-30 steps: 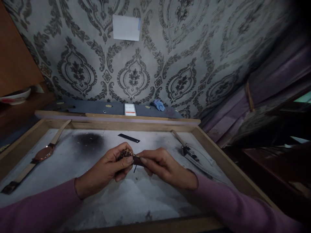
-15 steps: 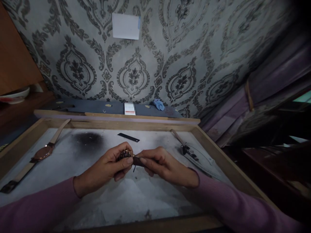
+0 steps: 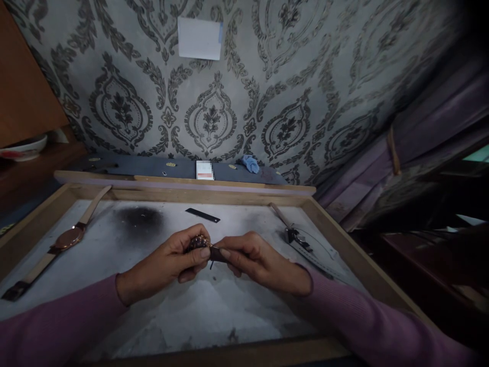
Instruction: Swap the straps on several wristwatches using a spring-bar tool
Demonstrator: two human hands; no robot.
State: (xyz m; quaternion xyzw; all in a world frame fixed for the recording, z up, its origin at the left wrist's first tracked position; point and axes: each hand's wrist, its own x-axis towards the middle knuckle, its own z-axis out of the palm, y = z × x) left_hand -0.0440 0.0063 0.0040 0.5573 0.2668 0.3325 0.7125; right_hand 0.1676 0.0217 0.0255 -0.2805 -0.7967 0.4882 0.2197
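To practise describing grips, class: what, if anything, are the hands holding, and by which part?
A watch: the left hand grips its round case; the right hand pinches its dark strap.

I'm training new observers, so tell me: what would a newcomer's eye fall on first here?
Probably the two hands meeting mid-tray, the left hand gripping a round watch, the right hand its dark strap. Next, the watch with a coppery face at the tray's left.
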